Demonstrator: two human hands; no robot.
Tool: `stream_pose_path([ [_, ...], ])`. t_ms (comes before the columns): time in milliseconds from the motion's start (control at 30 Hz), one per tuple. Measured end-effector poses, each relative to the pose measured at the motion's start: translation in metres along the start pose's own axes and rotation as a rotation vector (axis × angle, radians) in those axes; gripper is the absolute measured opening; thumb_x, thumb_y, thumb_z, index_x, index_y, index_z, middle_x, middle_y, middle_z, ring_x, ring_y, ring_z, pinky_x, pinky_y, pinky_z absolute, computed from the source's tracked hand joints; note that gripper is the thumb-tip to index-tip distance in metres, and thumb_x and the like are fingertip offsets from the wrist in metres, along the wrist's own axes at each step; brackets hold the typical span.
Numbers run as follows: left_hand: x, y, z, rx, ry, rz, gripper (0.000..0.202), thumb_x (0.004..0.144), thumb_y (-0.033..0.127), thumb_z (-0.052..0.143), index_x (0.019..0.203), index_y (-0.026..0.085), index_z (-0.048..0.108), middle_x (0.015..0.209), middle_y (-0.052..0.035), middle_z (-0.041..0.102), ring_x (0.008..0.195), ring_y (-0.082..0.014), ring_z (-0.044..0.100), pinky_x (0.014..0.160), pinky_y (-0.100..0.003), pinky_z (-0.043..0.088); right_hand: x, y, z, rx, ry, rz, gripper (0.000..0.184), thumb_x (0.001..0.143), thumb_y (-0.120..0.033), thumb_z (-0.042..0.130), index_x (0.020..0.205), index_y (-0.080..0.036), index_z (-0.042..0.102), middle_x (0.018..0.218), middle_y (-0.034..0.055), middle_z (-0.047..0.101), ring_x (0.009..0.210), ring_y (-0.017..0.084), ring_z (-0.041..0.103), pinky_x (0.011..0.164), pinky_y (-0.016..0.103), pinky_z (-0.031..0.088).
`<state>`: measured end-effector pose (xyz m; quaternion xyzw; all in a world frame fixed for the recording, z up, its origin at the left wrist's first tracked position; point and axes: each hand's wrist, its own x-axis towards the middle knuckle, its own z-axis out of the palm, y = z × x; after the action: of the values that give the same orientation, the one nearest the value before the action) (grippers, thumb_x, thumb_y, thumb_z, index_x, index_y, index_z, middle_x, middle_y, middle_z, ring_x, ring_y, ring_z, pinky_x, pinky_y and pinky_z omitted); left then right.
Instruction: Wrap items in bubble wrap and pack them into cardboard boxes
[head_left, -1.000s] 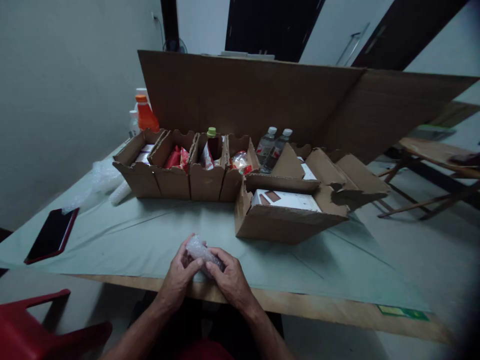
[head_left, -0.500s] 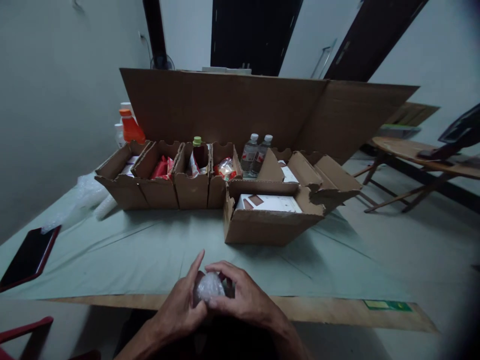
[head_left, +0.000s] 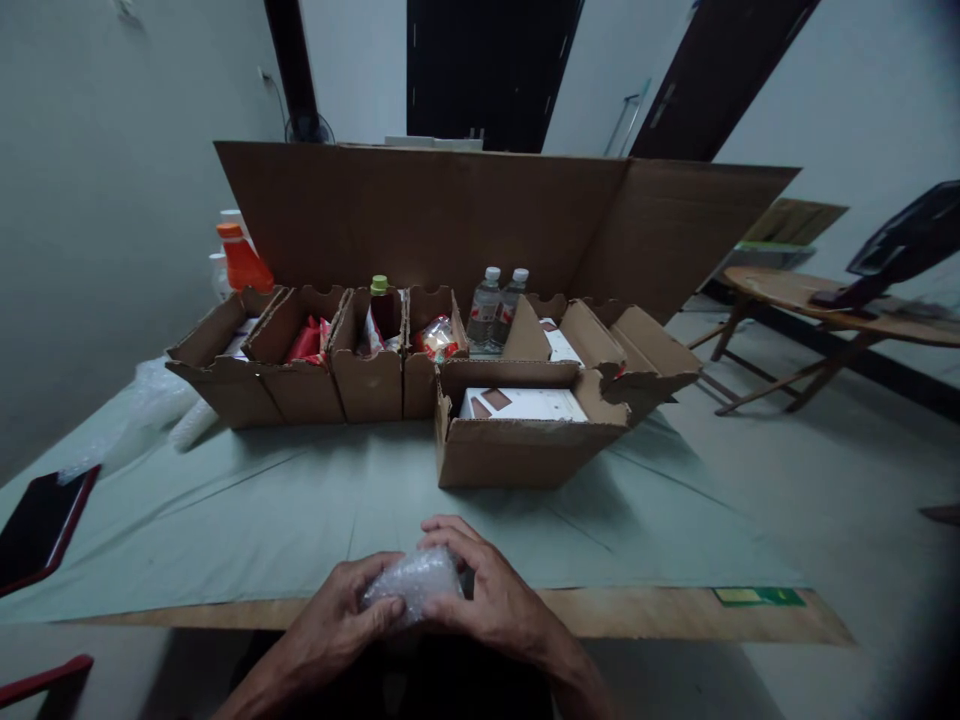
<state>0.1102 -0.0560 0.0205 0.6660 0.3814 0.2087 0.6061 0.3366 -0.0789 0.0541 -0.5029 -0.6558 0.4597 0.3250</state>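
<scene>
A small bundle of clear bubble wrap (head_left: pixel 417 585) is held between both hands above the table's front edge. My left hand (head_left: pixel 346 612) grips its left end, thumb on the near side. Around the right end curl the fingers of my right hand (head_left: pixel 491 595), with the thumb pressed on the near face. Whatever the wrap may contain cannot be made out. Beyond the hands stands an open cardboard box (head_left: pixel 525 450) with a white carton (head_left: pixel 525 403) inside.
Behind are several open cardboard bins (head_left: pixel 300 390) with packets, two clear bottles (head_left: pixel 486 310) and a tall cardboard panel (head_left: pixel 420 210). At left lie loose bubble wrap (head_left: pixel 154 405), a dark tablet (head_left: pixel 45 525) and an orange-capped bottle (head_left: pixel 244 260). A wooden stool (head_left: pixel 795 295) is at right.
My left fingers, raised before, have come down around the bubble wrap. The bundle now shows wider and more sideways between the hands. The camera view has shifted slightly to the right.
</scene>
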Motion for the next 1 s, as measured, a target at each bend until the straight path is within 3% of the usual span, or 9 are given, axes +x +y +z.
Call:
stream_pose_path([
  [133, 0.003, 0.008, -0.003, 0.002, -0.098, 0.022, 0.052, 0.086, 0.058, 0.06, 0.115, 0.016, 0.071, 0.096, -0.0053, 0.072, 0.083, -0.0204, 0.063, 0.071, -0.025, 0.05, -0.011, -0.004, -0.011, 0.034, -0.094, 0.068, 0.035, 0.074, -0.022, 0.072, 0.109, -0.023, 0.07, 0.096, 0.0007, 0.07, 0.086, 0.019, 0.064, 0.075, 0.025, 0.049],
  [233, 0.01, 0.026, -0.013, 0.098, -0.034, 0.176, 0.057, 0.084, 0.055, 0.065, 0.13, 0.021, 0.064, 0.117, -0.0082, 0.07, 0.104, -0.0255, 0.064, 0.089, -0.032, 0.052, -0.022, -0.014, -0.037, -0.001, -0.032, 0.046, 0.027, 0.076, -0.023, 0.073, 0.102, -0.023, 0.073, 0.089, -0.0001, 0.071, 0.079, 0.018, 0.063, 0.069, 0.024, 0.049],
  [300, 0.023, 0.047, -0.021, 0.214, 0.099, 0.339, 0.06, 0.087, 0.048, 0.065, 0.141, 0.025, 0.055, 0.134, -0.0103, 0.062, 0.119, -0.0273, 0.059, 0.102, -0.038, 0.047, -0.029, -0.025, -0.065, -0.033, 0.095, 0.0, 0.026, 0.077, -0.029, 0.076, 0.102, -0.024, 0.073, 0.09, 0.0012, 0.071, 0.077, 0.018, 0.064, 0.066, 0.025, 0.05],
  [400, 0.056, 0.084, -0.026, 0.441, 0.275, 0.595, 0.06, 0.09, 0.037, 0.063, 0.146, 0.024, 0.047, 0.149, -0.0137, 0.05, 0.134, -0.0284, 0.049, 0.112, -0.044, 0.041, -0.029, -0.045, -0.108, -0.025, 0.427, -0.094, 0.033, 0.076, -0.041, 0.08, 0.103, -0.025, 0.072, 0.083, 0.0017, 0.07, 0.065, 0.017, 0.062, 0.056, 0.026, 0.051],
  [533, 0.109, 0.115, -0.026, 0.765, 0.391, 0.777, 0.051, 0.087, 0.033, 0.067, 0.136, 0.02, 0.057, 0.151, -0.0154, 0.048, 0.145, -0.0341, 0.036, 0.117, -0.054, 0.032, 0.001, -0.067, -0.144, -0.035, 0.765, -0.212, 0.046, 0.071, -0.049, 0.083, 0.107, -0.024, 0.069, 0.089, 0.0029, 0.07, 0.071, 0.017, 0.063, 0.063, 0.029, 0.054],
  [667, 0.134, 0.106, -0.025, 0.895, 0.44, 0.728, 0.013, 0.09, 0.026, 0.064, 0.094, 0.018, 0.073, 0.132, -0.0139, 0.062, 0.137, -0.0347, 0.046, 0.112, -0.058, 0.036, 0.047, -0.074, -0.155, -0.072, 0.622, -0.156, 0.047, 0.069, -0.049, 0.082, 0.102, -0.019, 0.068, 0.087, 0.0027, 0.07, 0.071, 0.016, 0.063, 0.064, 0.028, 0.052],
  [733, 0.134, 0.096, -0.021, 0.856, 0.498, 0.737, 0.018, 0.093, 0.022, 0.059, 0.083, 0.017, 0.073, 0.131, -0.0139, 0.061, 0.134, -0.0333, 0.049, 0.11, -0.056, 0.041, 0.067, -0.073, -0.158, -0.136, 0.508, -0.108, 0.047, 0.07, -0.049, 0.08, 0.103, -0.018, 0.067, 0.082, 0.0015, 0.068, 0.067, 0.015, 0.061, 0.06, 0.026, 0.049],
  [900, 0.131, 0.082, -0.01, 0.692, 0.599, 0.78, 0.02, 0.094, 0.019, 0.056, 0.085, 0.016, 0.074, 0.133, -0.015, 0.054, 0.136, -0.0324, 0.046, 0.11, -0.051, 0.046, 0.103, -0.078, -0.164, -0.425, 0.23, -0.046, 0.035, 0.074, -0.045, 0.07, 0.094, -0.016, 0.068, 0.071, -0.0009, 0.066, 0.064, 0.015, 0.058, 0.057, 0.024, 0.042],
  [1000, 0.132, 0.079, -0.006, 0.664, 0.625, 0.777, 0.018, 0.093, 0.017, 0.056, 0.09, 0.018, 0.073, 0.135, -0.0135, 0.052, 0.138, -0.0316, 0.045, 0.111, -0.052, 0.046, 0.12, -0.091, -0.159, -0.745, 0.174, -0.023, 0.02, 0.073, -0.034, 0.07, 0.086, -0.018, 0.069, 0.068, -0.0015, 0.066, 0.063, 0.015, 0.058, 0.057, 0.023, 0.038],
])
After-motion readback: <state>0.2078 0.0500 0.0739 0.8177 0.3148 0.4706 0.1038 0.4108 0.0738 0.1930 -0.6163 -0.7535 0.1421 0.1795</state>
